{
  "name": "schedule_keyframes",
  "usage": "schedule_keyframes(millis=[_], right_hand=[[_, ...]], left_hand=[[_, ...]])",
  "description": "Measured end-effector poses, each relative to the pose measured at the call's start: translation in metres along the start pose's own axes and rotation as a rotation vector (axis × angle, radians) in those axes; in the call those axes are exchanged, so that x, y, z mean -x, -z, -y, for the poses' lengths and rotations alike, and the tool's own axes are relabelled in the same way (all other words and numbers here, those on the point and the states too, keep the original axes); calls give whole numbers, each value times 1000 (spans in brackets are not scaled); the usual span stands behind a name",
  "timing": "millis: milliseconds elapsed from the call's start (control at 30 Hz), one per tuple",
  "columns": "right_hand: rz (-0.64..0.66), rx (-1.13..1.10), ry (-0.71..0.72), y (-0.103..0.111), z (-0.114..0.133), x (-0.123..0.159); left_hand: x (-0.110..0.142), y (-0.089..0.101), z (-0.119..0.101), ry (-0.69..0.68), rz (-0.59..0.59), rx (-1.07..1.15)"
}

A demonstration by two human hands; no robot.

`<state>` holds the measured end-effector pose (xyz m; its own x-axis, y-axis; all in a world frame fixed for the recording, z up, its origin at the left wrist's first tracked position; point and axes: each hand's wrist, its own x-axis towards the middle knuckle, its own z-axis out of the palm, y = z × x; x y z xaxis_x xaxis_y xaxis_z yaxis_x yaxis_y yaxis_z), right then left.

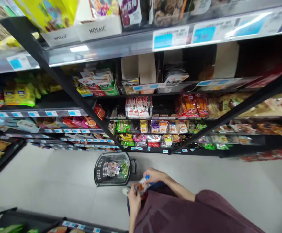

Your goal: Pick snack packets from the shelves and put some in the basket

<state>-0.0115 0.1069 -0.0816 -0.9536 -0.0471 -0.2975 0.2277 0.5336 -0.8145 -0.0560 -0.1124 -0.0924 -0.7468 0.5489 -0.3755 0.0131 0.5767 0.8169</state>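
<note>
While stocked shelves (pixel 121 45) fill the view ahead, the floor (pixel 63 174) carries a basket (pixel 102 167). The left hand (pixel 134 198) and right hand (pixel 154 175), fingers curled and mostly closed, hold a packet (pixel 143 187) between them before the body, near the basket. The left probably does best supporting from below, the right pinching lightly by the blue end (pixel 147 177).

Brightly lit floor (pixel 65 174), white glare on upper shelf edge (pixel 138 42), shadowed shelf recess (pixel 254 58), blur toward right
</note>
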Motion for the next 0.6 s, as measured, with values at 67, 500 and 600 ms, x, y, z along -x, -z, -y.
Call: schedule_keyframes(millis=[67,500,600], right_hand=[[-291,-186,-70,25,-8,19],[-1446,-1098,44,131,1,58],[-1470,-1113,54,131,1,62]], left_hand=[[1,-10,-12,-25,26,58],[-52,-6,-45,-404,469,-243],[-47,-18,-59,-420,485,-233]])
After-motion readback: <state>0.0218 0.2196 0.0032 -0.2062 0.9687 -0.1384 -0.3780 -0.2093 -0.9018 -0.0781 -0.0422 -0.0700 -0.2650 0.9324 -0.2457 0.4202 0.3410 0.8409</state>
